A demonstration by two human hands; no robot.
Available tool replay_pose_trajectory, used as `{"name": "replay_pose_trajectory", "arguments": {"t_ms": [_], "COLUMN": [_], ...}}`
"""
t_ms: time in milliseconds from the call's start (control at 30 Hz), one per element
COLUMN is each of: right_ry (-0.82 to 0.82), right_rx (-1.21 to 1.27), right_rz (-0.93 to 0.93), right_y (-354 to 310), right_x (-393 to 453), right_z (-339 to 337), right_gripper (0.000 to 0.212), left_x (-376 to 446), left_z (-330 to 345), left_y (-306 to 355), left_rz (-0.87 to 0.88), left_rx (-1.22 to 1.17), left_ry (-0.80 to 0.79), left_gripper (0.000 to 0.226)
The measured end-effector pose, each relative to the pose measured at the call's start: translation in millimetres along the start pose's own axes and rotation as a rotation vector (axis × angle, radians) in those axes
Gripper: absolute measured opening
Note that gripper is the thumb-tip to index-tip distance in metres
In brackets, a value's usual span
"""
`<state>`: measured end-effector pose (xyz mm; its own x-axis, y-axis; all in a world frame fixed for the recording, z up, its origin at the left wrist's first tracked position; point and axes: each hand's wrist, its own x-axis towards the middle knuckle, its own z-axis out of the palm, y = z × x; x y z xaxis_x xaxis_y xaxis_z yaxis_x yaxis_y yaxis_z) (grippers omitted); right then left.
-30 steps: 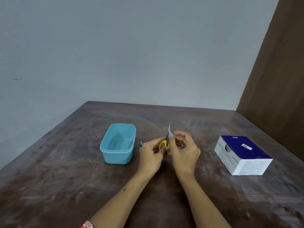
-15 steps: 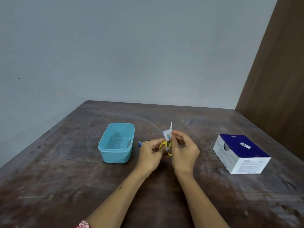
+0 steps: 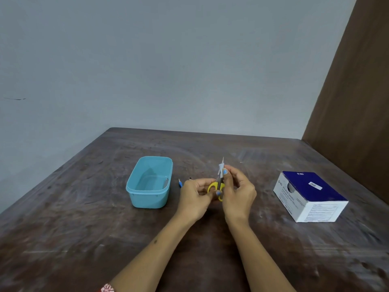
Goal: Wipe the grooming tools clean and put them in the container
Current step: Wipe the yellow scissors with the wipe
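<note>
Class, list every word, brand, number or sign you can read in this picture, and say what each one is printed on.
"BD": on the dark blue top of the blue and white box, and again on its white side.
"Alcohol Swabs": seemingly, on that white side; blurred.
Smaller print and white sticker on the box: too small to read.
The blue container: no text visible.

One view is given, taken from a camera worn on the head. The table (image 3: 84,228) is looked down on from close by, facing forward toward the wall (image 3: 168,70).
</note>
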<state>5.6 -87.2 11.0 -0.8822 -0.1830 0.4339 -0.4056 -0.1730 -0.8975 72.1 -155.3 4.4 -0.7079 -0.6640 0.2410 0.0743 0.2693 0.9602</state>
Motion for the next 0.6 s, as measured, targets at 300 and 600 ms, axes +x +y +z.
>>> {"name": "replay_pose_trajectory", "arguments": {"t_ms": [300, 600], "right_ry": [-0.061, -0.078], "right_rx": [-0.094, -0.164], "right_rz": [-0.013, -0.109], "right_y": [8.3, 8.5], "right_x": [0.3, 0.4], "right_z": [1.4, 1.4], "right_gripper": [0.011, 0.005], "left_x": [-1.0, -0.8], "left_z": [-3.4, -6.2], "left_y": [3.7, 5.9], "left_rz": [-0.042, -0.041], "left_rx": [-0.075, -0.11], "left_ry": [-0.045, -0.048], "left_gripper": [0.026, 0.026]}}
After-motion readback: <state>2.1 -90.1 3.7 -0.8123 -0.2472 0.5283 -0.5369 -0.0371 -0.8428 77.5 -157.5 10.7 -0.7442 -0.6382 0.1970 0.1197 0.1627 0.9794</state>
